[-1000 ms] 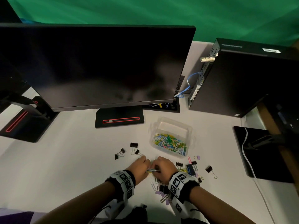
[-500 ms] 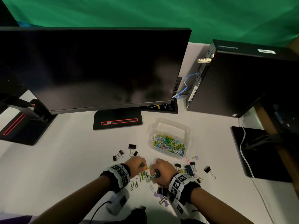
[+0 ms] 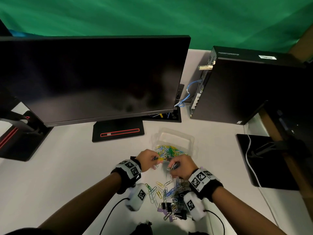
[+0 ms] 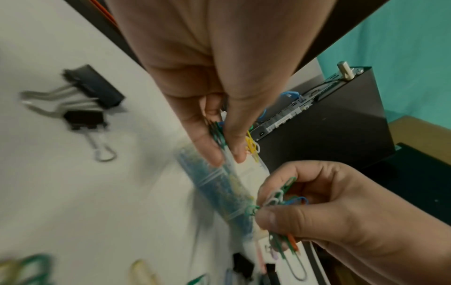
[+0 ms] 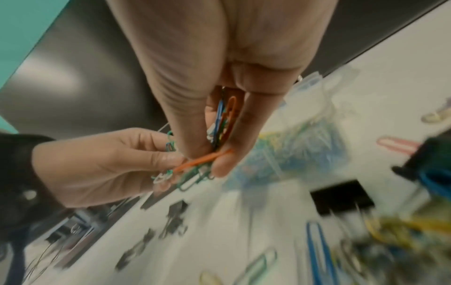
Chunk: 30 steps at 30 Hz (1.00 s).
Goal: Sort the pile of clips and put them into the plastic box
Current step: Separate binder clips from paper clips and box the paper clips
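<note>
On the left of a white worktop (image 3: 55, 167) stands a large black monitor with a dark screen (image 3: 94, 78). Below it, near the front edge, two loose black binder clips (image 4: 85, 104) lie on the surface. Moving right, the person's left hand (image 3: 147, 159) is raised above the worktop, its fingers (image 4: 207, 142) pinching a small bunch of green and yellow paper clips (image 4: 244, 142). Just beside it, the right hand (image 3: 182, 167) has its fingers (image 5: 227, 154) curled round a bunch of orange, green, blue and white paper clips (image 5: 219, 135). Both hands are at the near edge of a clear rectangular plastic box (image 3: 176, 141), which already holds a heap of coloured paper clips (image 3: 169, 150). Nearer the person, between the wrists, lies the unsorted pile of coloured paper clips and black binder clips (image 3: 167, 197). Further right stands a black computer case (image 3: 245, 89).
</note>
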Tool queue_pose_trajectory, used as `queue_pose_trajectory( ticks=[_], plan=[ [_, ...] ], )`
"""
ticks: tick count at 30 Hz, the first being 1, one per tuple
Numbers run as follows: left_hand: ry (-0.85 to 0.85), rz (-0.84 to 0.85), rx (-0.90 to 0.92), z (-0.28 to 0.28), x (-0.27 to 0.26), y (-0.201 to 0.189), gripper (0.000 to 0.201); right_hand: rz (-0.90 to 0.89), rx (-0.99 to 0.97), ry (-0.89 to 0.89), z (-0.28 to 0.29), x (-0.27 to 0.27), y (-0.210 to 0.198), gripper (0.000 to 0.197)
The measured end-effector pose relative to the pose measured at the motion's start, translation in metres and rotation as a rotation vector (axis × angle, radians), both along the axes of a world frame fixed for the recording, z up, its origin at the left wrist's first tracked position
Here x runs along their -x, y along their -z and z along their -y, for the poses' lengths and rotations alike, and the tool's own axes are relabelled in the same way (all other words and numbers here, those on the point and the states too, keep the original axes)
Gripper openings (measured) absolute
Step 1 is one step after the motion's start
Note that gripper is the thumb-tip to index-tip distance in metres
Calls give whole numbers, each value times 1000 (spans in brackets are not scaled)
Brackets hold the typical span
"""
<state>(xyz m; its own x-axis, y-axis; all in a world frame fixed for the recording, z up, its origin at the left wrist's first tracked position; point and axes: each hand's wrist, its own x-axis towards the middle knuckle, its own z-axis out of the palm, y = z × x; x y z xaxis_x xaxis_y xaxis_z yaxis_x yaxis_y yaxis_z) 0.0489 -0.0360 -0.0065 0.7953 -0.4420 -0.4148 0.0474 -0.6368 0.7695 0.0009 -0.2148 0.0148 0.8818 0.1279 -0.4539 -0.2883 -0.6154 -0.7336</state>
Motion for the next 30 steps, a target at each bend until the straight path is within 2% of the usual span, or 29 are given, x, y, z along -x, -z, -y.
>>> queue_pose_trajectory(
  ticks=[3,6,11,15,20,26,30],
  plan=[
    [-71,2,79,18,-14,-8,22,67,71,108,10,-18,-10,19],
    [-106,32,46,33,-25,-12,19,134,192,158,17,-31,-10,15],
    [-115,-15,26,41,-28,-9,29,169,200,197,21,-39,-2,15],
    [-50,15,-33,34,-28,-11,36,115,249,102,26,-36,3,31],
    [-12,120,-34,19,-18,-18,36,86,367,-149,17,-33,12,40],
    [90,253,-119,-7,-2,-25,30,100,421,-307,10,-27,21,32],
    [228,198,-246,-31,10,-24,22,169,375,-299,20,-23,14,23]
  ],
)
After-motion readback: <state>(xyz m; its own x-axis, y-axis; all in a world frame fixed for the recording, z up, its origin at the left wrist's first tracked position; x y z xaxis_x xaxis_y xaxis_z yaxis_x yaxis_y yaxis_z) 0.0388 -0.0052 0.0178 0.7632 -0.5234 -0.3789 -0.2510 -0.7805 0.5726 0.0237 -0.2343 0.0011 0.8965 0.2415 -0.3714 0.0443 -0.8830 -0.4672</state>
